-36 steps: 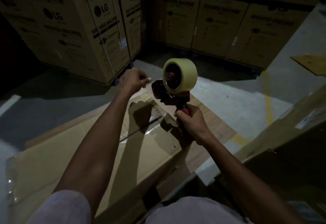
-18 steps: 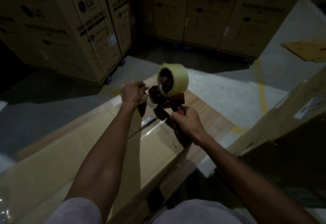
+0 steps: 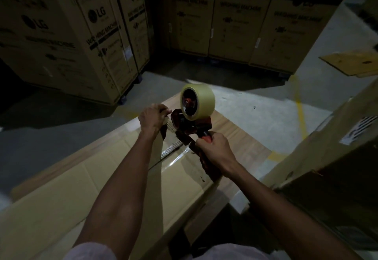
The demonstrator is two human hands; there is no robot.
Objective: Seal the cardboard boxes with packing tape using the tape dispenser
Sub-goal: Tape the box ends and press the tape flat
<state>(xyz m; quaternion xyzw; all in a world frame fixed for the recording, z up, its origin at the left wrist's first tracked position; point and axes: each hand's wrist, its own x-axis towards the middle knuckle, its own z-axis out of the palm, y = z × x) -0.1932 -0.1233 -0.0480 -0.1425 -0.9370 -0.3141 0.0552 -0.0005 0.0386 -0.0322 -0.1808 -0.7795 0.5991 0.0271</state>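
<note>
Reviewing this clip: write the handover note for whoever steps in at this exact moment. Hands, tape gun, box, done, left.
Right hand grips the red tape dispenser by its handle, roll up, over the box's far end.
Left hand, fingers curled, at the dispenser's front; whether it pinches tape is unclear.
Flat cardboard box lies in front; shiny tape already on part of the seam.
Left: finish the seam, cut the tape.

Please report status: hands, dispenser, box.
Right hand grips dispenser handle. Left hand curled at dispenser's front, likely on tape end. Box seam partly taped. Nothing blocking.
</note>
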